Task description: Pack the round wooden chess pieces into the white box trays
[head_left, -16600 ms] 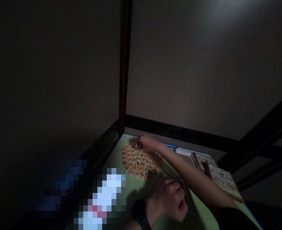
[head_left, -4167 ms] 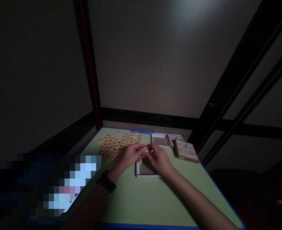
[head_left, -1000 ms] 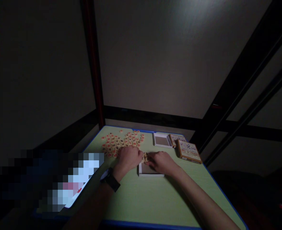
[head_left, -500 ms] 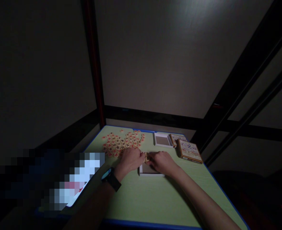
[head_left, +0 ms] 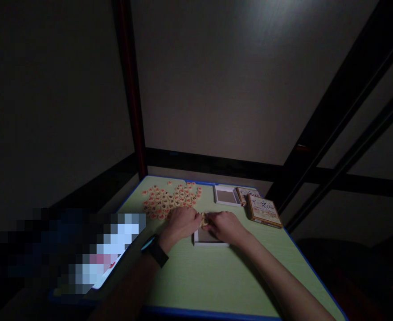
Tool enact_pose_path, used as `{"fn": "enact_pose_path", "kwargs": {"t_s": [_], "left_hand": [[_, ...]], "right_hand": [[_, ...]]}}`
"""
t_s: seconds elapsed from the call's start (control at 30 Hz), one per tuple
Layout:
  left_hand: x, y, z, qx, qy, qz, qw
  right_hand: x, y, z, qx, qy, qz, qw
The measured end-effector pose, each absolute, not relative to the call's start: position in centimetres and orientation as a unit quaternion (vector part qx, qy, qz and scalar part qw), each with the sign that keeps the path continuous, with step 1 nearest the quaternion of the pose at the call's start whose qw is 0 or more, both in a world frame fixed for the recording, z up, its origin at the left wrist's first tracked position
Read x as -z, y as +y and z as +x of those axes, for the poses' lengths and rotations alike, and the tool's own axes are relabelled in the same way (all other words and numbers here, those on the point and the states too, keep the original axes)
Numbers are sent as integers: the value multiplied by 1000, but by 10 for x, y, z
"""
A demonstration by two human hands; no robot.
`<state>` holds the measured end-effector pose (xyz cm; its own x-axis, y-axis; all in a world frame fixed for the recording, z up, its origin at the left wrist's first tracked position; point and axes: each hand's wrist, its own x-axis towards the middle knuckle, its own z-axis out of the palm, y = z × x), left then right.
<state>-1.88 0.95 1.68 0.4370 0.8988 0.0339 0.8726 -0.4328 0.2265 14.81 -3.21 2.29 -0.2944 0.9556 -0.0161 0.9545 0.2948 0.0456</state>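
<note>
My left hand (head_left: 183, 221), with a dark watch (head_left: 155, 250) on its wrist, and my right hand (head_left: 226, 226) meet over a shallow white-rimmed box tray (head_left: 213, 244). Between their closed fingertips are round wooden xiangqi pieces (head_left: 203, 220), at least one with a dark character on its face. Both hands grip these, and the fingers hide how many there are. The tray's far part lies behind the hands, while its near part shows a bare brown bottom. Just beyond my left hand, many loose xiangqi pieces (head_left: 165, 200) with red or dark characters lie spread out.
The green table (head_left: 196, 281) has a blue edge. At its back right stand a second white-rimmed tray (head_left: 227, 196) and two printed box lids (head_left: 265, 210), (head_left: 246, 195) partly overlapping. A bright, pixelated screen-like object (head_left: 116, 249) lies at the left edge. A wall rises behind.
Very little differs. My fingers shift slightly on the pieces between them, while both hands stay over the tray and the loose pieces lie as before.
</note>
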Motion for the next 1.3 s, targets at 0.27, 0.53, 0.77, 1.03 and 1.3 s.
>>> {"fn": "enact_pose_path", "kwargs": {"t_s": [0.27, 0.53, 0.77, 1.03, 1.3], "left_hand": [[-14, 11, -19, -90, 525, 843, 76], [-24, 28, -34, -196, 547, 814, 15], [-46, 96, -85, -66, 599, 798, -23], [-41, 131, -93, 26, 604, 797, -3], [-48, 126, -82, 59, 593, 803, 22]], "right_hand": [[-36, -35, 155, 42, 808, 586, -33], [-24, -11, 186, 146, 749, 589, -265], [-9, -3, 186, 93, 705, 633, -306], [-9, -7, 179, 50, 729, 645, -225], [-10, -8, 179, 38, 728, 651, -209]]}}
